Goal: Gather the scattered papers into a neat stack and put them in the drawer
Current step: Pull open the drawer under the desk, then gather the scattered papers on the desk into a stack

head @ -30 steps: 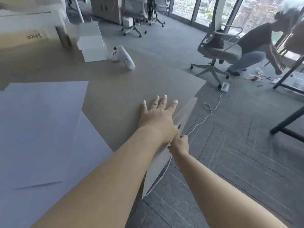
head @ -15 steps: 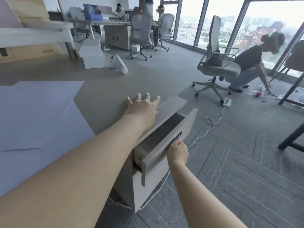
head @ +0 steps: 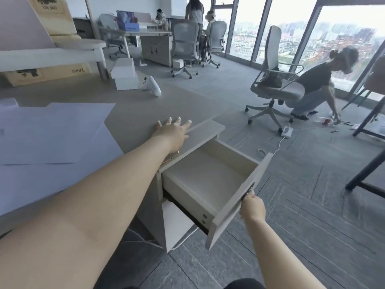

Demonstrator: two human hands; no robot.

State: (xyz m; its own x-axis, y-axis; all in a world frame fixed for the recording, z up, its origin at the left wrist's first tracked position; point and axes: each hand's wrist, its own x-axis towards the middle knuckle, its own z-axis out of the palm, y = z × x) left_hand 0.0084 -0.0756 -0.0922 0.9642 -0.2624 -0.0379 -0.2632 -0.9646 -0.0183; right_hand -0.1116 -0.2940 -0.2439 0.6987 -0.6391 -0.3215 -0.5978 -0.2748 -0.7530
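Note:
Large white papers (head: pixel 48 134) lie overlapping on the left of the grey desk (head: pixel 135 109). A light wood drawer (head: pixel 208 176) under the desk's right end stands pulled far out, and its inside holds nothing. My right hand (head: pixel 252 207) grips the dark handle on the drawer front. My left hand (head: pixel 173 132) rests flat on the desk top near its right corner, fingers spread, holding nothing.
White boxes (head: pixel 124 75) and a white controller (head: pixel 152 85) sit at the desk's far side. A grey office chair (head: pixel 275 88) stands to the right, with a crouching person (head: pixel 312 88) behind it. A power strip (head: pixel 287 131) and cable lie on the floor.
My right hand has pulled the drawer from shut to wide open. My left hand has stayed flat on the desk top. The view has tilted up and back.

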